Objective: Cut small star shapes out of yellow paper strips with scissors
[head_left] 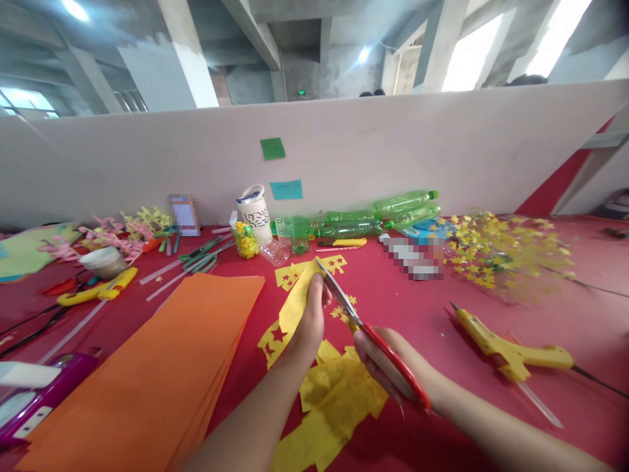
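My left hand is closed on a strip of yellow paper, which stands up above the red table. My right hand grips red-handled scissors; their blades point up and left, with the tips at the top of the strip. Small yellow stars lie behind the scissors. Yellow scraps with star-shaped holes are beside my left wrist, and another cut piece lies farther back. Several yellow sheets are spread below my hands.
Orange sheets lie at the left. Yellow glue guns rest at the right and far left. Green bottles, a white cup and a yellow cutter stand or lie near the partition. Yellow star sprigs are back right.
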Demonstrator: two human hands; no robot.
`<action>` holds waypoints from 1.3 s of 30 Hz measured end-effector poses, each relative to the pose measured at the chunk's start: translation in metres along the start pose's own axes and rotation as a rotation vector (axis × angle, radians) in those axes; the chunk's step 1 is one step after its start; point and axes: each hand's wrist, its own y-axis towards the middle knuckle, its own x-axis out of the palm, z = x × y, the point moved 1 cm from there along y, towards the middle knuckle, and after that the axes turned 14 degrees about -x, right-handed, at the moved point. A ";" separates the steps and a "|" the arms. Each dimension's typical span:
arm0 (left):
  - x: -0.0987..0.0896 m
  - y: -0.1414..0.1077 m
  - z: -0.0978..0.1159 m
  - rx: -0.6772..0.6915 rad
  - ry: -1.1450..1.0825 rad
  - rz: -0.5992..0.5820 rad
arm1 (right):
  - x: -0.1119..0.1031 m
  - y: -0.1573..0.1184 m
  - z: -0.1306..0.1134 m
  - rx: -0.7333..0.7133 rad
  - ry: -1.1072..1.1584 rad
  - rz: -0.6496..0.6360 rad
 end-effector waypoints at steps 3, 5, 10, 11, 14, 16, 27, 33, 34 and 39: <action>-0.002 0.002 -0.003 -0.046 0.003 -0.004 | -0.001 0.000 -0.001 -0.007 -0.031 0.012; -0.003 0.004 -0.006 -0.062 -0.019 -0.010 | -0.002 0.000 -0.002 -0.016 -0.049 0.018; -0.004 0.017 -0.010 -0.023 -0.235 0.039 | -0.008 0.001 -0.002 -0.008 -0.067 0.023; -0.004 0.020 -0.010 0.010 -0.291 0.037 | -0.009 0.001 -0.002 -0.017 -0.075 0.025; -0.006 0.026 -0.007 0.116 -0.413 -0.032 | -0.011 0.002 -0.001 -0.053 -0.097 0.031; -0.008 0.029 -0.004 0.158 -0.456 -0.058 | -0.012 0.003 -0.001 -0.052 -0.108 0.032; -0.018 0.034 0.005 0.275 -0.340 -0.183 | -0.022 0.000 -0.001 -0.051 -0.153 -0.056; -0.030 0.040 0.009 0.281 -0.242 -0.254 | -0.034 -0.001 -0.008 -0.070 -0.116 -0.152; -0.031 0.041 0.009 0.278 -0.236 -0.266 | -0.034 -0.001 -0.009 -0.068 -0.111 -0.159; -0.038 0.043 0.011 0.267 -0.198 -0.336 | -0.037 -0.001 -0.013 -0.125 -0.146 -0.216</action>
